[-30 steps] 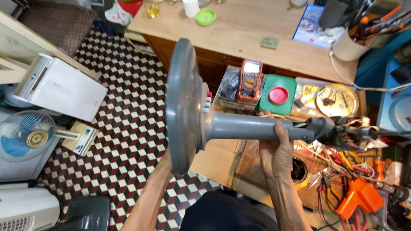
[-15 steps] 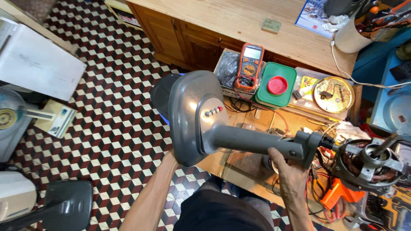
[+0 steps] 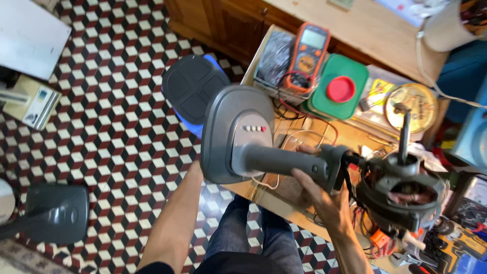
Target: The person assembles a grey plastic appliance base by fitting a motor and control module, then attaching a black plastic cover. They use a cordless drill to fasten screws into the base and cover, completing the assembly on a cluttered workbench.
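Since a moment ago I have swung the grey fan stand (image 3: pixel 264 152) round, so its flat base (image 3: pixel 236 133) now faces up toward me with its small row of buttons showing, instead of standing edge-on; the bare motor (image 3: pixel 403 190) at the other end has come fully into sight. I hold the stand lying nearly level across my lap, above my jeans and the front edge of the low wooden surface (image 3: pixel 350 137). My right hand (image 3: pixel 324 200) is wrapped round the neck of the column from below, just beside the motor, fingers curled shut on it. My left hand is hidden behind the base; only the forearm (image 3: pixel 175 218) shows reaching up to it, so I cannot tell how it grips. A steel shaft (image 3: pixel 405 133) sticks up from the motor, and loose wires trail under it.

Just beyond the stand, on the surface, sit an orange multimeter (image 3: pixel 308 53) with its leads, a green box with a red lid (image 3: pixel 339 89) and a round yellow dial (image 3: pixel 412 105). A dark oval cover (image 3: pixel 193 91) lies on the checked floor tiles (image 3: pixel 116 137) behind the base. Another grey fan base (image 3: pixel 57 213) stands on the floor well to my left, and a white appliance (image 3: pixel 28 35) sits at the far left corner.
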